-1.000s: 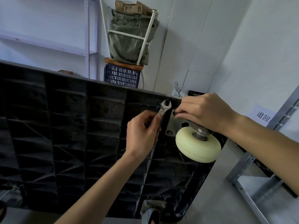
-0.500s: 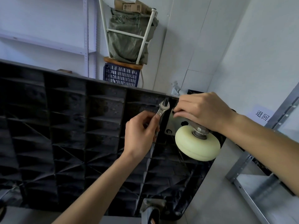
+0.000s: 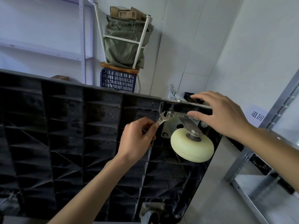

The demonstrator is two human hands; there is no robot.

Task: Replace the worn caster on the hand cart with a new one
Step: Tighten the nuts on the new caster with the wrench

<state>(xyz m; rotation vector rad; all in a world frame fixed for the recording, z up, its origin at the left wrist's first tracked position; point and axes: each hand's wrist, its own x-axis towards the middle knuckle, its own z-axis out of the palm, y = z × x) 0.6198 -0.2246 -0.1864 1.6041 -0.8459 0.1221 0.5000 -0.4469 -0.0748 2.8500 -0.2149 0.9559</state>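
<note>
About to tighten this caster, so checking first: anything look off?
The cart stands on edge by design. The cream caster sits on its plate, wrench on the upper-left bolt. Nothing stands out.

We're in a storeroom: bare white walls, slotted steel shelving [image 3: 84,38] far left, a galvanised rack [image 3: 262,167] near right, a blue plastic crate [image 3: 118,82] under an upturned stool [image 3: 123,38] stuffed with a green sack (cardboard boxes [image 3: 127,12] on top), and a paper label [image 3: 257,115] on the right wall.
</note>
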